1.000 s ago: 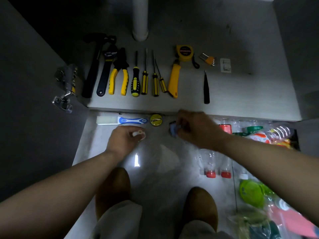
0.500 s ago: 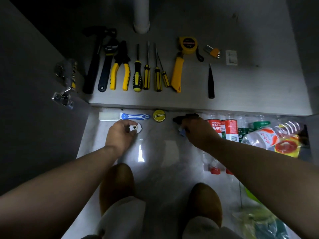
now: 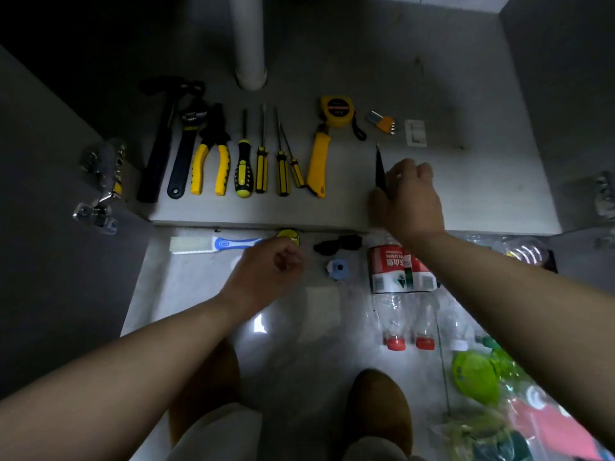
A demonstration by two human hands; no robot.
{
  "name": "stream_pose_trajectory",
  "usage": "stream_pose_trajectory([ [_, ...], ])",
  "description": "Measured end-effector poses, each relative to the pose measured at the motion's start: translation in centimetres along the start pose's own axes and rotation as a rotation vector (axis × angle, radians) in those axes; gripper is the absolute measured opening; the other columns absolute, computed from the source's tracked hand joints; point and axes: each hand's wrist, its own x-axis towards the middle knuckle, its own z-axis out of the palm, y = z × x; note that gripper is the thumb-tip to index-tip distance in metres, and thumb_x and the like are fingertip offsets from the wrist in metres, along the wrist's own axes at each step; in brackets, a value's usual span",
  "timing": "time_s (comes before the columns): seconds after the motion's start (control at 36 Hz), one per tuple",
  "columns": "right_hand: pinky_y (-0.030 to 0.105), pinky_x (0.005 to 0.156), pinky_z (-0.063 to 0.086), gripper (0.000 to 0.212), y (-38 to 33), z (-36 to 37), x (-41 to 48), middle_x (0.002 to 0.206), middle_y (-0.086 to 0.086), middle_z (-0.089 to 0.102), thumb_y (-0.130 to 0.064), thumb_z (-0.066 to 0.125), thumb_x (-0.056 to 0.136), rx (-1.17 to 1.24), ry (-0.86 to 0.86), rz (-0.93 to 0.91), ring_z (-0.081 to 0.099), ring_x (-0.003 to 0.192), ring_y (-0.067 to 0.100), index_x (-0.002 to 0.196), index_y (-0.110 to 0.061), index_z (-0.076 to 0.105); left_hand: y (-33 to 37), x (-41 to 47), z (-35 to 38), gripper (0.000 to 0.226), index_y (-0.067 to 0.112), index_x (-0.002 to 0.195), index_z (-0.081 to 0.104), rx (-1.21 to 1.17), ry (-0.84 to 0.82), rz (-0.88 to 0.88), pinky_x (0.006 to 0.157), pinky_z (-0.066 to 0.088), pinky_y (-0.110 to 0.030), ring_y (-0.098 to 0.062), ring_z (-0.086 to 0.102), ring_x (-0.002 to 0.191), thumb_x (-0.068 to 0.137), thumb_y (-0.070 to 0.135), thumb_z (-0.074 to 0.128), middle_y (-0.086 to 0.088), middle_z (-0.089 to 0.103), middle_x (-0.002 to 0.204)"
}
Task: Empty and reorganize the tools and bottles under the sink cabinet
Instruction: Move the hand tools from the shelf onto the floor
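Observation:
Tools lie in a row on the cabinet floor (image 3: 472, 197): a black hammer (image 3: 156, 154), a wrench (image 3: 184, 151), yellow pliers (image 3: 213, 161), several screwdrivers (image 3: 244, 168), a yellow knife (image 3: 317, 164), a tape measure (image 3: 336, 111) and hex keys (image 3: 382, 123). My right hand (image 3: 412, 201) reaches into the cabinet, thumb and curled fingers around the lower end of a black pointed tool (image 3: 378, 164). My left hand (image 3: 266, 267) hovers curled over the tiled floor, nothing visible in it. A small blue roll (image 3: 337, 269) lies between my arms.
A white drain pipe (image 3: 248, 38) stands at the cabinet's back. In front of the cabinet edge lie a blue-white brush (image 3: 213, 244), a yellow round tin (image 3: 289, 235) and a black object (image 3: 337, 244). Red-labelled bottles (image 3: 399, 267) and green bottles (image 3: 476, 377) crowd the right. A door hinge (image 3: 103, 181) juts out at left.
My right hand left the blue roll on the floor and moved up into the cabinet onto the black pointed tool. My left hand shifted right, toward the yellow tin.

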Motion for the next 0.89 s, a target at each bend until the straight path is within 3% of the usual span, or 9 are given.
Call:
stream_pose_trajectory([
  [0.08,0.052,0.09,0.053,0.046,0.5,0.2,1.8,0.127,0.019,0.046,-0.035,0.067,0.093,-0.009,-0.063,0.151,0.06,0.103,0.042,0.123,-0.006,0.048,2.0,1.0,0.2,0.013,0.028,0.092,0.074,-0.09,-0.072,0.083,0.066,0.051,-0.018,0.001,0.065,0.075,0.087,0.016,0.072,0.013,0.072,0.082],
  [0.22,0.042,0.086,0.052,0.036,0.4,0.7,3.1,0.115,0.019,0.061,-0.027,0.065,0.092,-0.002,-0.13,0.19,0.06,0.103,0.036,0.117,-0.004,0.056,5.7,3.7,-0.7,0.013,0.024,0.092,0.072,-0.134,-0.023,0.202,0.064,0.045,-0.008,0.005,0.062,0.072,0.09,0.012,0.07,0.011,0.069,0.079],
  [0.31,0.043,0.085,0.053,0.032,0.6,1.1,2.8,0.108,0.016,0.064,-0.028,0.066,0.09,0.046,-0.14,0.191,0.062,0.099,0.034,0.111,-0.004,0.059,7.1,5.2,-1.3,0.011,0.02,0.096,0.071,-0.005,0.041,0.246,0.07,0.05,-0.019,-0.001,0.064,0.079,0.09,0.012,0.067,0.009,0.068,0.087],
  [0.42,0.028,0.063,0.039,0.019,1.1,1.5,1.8,0.088,0.002,0.06,-0.031,0.067,0.088,0.13,-0.103,0.153,0.057,0.083,0.023,0.095,-0.014,0.06,8.1,8.2,-2.1,0.027,0.011,0.111,0.06,0.351,0.18,0.248,0.084,0.047,-0.04,-0.03,0.055,0.106,0.087,0.018,0.069,-0.013,0.056,0.11],
  [0.5,0.026,0.063,0.04,0.017,1.5,1.3,1.1,0.085,-0.002,0.061,-0.032,0.068,0.087,0.188,-0.108,0.122,0.059,0.08,0.019,0.092,-0.018,0.06,9.6,10.6,-2.4,0.043,0.01,0.121,0.049,0.572,0.224,0.252,0.079,0.035,-0.037,-0.036,0.05,0.114,0.088,0.032,0.067,-0.015,0.055,0.118],
  [0.64,0.031,0.07,0.056,0.015,1.8,0.4,-0.4,0.081,0.0,0.069,-0.027,0.07,0.088,0.319,-0.183,0.077,0.068,0.074,0.018,0.093,-0.017,0.061,10.8,13.7,-1.9,0.07,0.015,0.145,0.034,0.802,0.174,0.165,0.095,0.038,-0.043,-0.039,0.053,0.121,0.087,0.037,0.067,-0.014,0.06,0.127],
  [0.75,0.033,0.07,0.057,0.012,1.9,-0.1,-1.4,0.081,0.003,0.07,-0.023,0.071,0.088,0.359,-0.271,0.052,0.068,0.074,0.018,0.092,-0.016,0.062,10.7,14.4,-1.5,0.06,0.014,0.137,0.038,0.633,0.159,0.12,0.077,0.041,-0.036,-0.039,0.061,0.111,0.085,0.019,0.069,-0.015,0.063,0.121],
  [0.83,0.019,0.061,0.049,0.01,1.8,-0.4,-2.0,0.077,0.0,0.068,-0.022,0.07,0.087,0.353,-0.282,0.012,0.064,0.069,0.011,0.089,-0.017,0.062,9.8,12.9,-1.8,0.042,0.011,0.122,0.051,0.41,0.18,0.148,0.075,0.05,-0.038,-0.035,0.064,0.104,0.084,0.015,0.07,-0.011,0.066,0.109],
  [0.89,0.014,0.057,0.045,0.01,1.6,-0.3,-2.7,0.077,0.003,0.067,-0.019,0.07,0.086,0.373,-0.305,-0.007,0.061,0.067,0.011,0.088,-0.014,0.062,8.7,10.8,-1.8,0.039,0.016,0.121,0.058,0.256,0.168,0.191,0.078,0.055,-0.026,-0.015,0.066,0.096,0.084,0.016,0.072,0.006,0.068,0.097],
])
